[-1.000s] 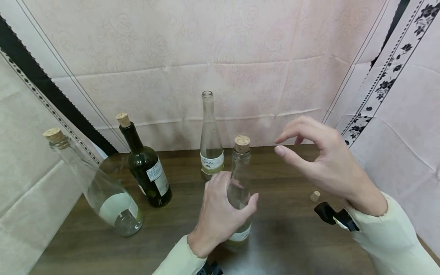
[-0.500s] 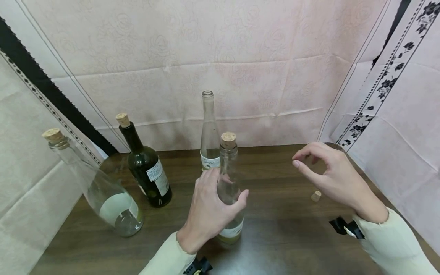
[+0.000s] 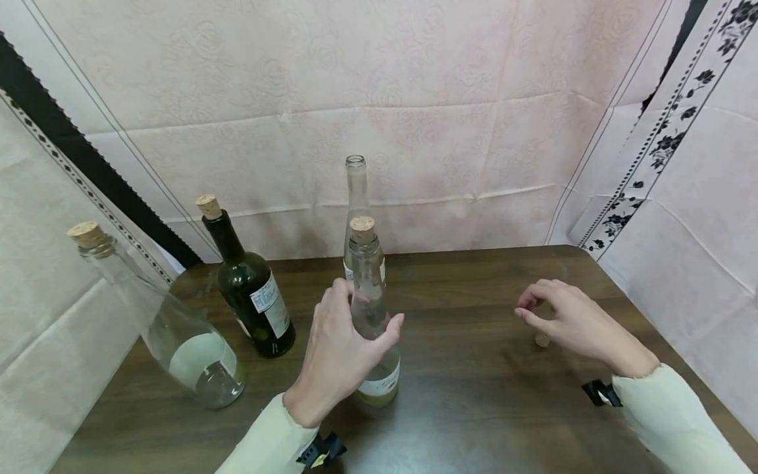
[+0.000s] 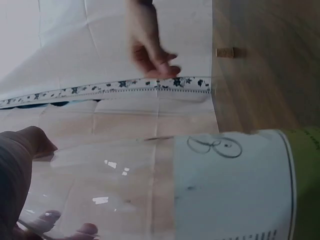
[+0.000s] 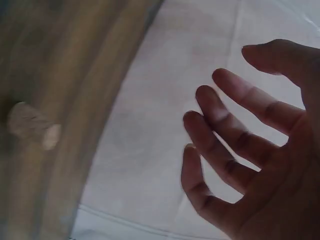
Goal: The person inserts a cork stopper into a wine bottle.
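My left hand [image 3: 337, 352] grips a clear glass bottle [image 3: 370, 309] around its body, thumb on the right side. A cork [image 3: 362, 228] is set in that bottle's mouth. In the left wrist view the bottle's white label [image 4: 225, 180] and green lower band show close up. My right hand [image 3: 571, 326] holds nothing; its fingers are loosely bent over a small loose cork [image 3: 541, 340]. The right wrist view shows this cork [image 5: 32, 125] lying on the table, apart from the fingertips.
Directly behind the gripped bottle stands an uncorked clear bottle [image 3: 356, 187], partly hidden. To the left are a corked dark green wine bottle [image 3: 245, 276] and a corked clear bottle [image 3: 204, 359]. Pale patterned cloth [image 3: 414, 118] walls the wooden table [image 3: 474, 408] at back and sides.
My left hand has carried the corked bottle leftward, so it now overlaps the uncorked one. My right hand has come down and to the right, toward the loose cork.
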Tool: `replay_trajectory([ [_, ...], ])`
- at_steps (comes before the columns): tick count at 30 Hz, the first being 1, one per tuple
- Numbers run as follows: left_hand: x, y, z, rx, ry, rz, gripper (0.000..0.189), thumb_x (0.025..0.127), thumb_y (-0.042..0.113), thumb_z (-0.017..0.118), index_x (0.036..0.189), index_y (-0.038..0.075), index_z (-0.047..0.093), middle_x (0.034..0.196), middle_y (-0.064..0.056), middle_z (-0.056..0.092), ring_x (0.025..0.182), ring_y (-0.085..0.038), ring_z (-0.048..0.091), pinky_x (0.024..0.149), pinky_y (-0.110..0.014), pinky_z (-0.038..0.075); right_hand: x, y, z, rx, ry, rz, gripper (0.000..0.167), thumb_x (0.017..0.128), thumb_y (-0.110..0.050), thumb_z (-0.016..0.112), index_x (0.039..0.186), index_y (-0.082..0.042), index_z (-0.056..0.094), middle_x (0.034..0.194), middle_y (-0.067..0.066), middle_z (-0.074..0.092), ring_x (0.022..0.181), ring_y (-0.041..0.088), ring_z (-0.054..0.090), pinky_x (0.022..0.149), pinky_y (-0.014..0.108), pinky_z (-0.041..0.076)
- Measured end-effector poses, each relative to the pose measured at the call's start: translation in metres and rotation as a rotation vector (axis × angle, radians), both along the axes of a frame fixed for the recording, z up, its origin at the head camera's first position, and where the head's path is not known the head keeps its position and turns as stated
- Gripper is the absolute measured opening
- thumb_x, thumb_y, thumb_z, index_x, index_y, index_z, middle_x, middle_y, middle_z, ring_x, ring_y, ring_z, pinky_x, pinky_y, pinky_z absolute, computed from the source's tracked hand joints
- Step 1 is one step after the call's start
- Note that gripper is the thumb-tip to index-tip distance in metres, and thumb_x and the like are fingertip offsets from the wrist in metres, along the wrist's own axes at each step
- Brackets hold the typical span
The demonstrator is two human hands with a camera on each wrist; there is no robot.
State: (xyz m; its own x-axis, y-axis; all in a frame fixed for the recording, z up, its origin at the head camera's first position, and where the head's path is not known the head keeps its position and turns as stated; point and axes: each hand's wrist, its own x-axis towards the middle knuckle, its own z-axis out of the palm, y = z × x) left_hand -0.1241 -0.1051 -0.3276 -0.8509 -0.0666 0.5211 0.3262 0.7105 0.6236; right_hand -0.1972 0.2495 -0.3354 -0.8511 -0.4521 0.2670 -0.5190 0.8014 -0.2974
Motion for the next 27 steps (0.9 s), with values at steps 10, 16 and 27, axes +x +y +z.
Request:
replay_trajectory([
  [10, -0.007, -0.018, 0.007, -0.050, -0.001, 0.033, 0.050, 0.079, 0.051, 0.082, 0.104, 0.015, 0.057, 0.107, 0.000, 0.060, 0.098, -0.020, 0.054, 0.087, -0.039, 0.044, -0.015, 0.021, -0.028, 0.076, -0.257, -0.014, 0.022, 0.094, -0.033, 0.074, 0.106, -0.015, 0.070, 0.099, -0.001, 0.064, 0.093, 0.017, 0.058, 0.077, 0.035, 0.048],
  [16, -0.009, -0.025, 0.011, -0.053, -0.040, 0.045, 0.051, 0.080, 0.051, 0.082, 0.105, 0.012, 0.059, 0.109, -0.002, 0.059, 0.102, -0.021, 0.052, 0.087, -0.038, 0.045, -0.024, 0.029, -0.043, 0.106, -0.348, -0.023, 0.032, 0.092, -0.034, 0.075, 0.108, -0.008, 0.068, 0.094, 0.001, 0.062, 0.082, 0.013, 0.055, 0.069, 0.030, 0.046],
  [27, -0.016, -0.036, 0.019, -0.075, -0.093, 0.076, 0.050, 0.083, 0.048, 0.081, 0.111, 0.010, 0.067, 0.119, -0.009, 0.057, 0.111, -0.028, 0.049, 0.095, -0.043, 0.044, -0.028, 0.035, -0.058, 0.130, -0.429, -0.070, 0.031, 0.087, -0.027, 0.080, 0.105, -0.006, 0.066, 0.084, -0.001, 0.062, 0.075, 0.012, 0.055, 0.066, 0.031, 0.046],
])
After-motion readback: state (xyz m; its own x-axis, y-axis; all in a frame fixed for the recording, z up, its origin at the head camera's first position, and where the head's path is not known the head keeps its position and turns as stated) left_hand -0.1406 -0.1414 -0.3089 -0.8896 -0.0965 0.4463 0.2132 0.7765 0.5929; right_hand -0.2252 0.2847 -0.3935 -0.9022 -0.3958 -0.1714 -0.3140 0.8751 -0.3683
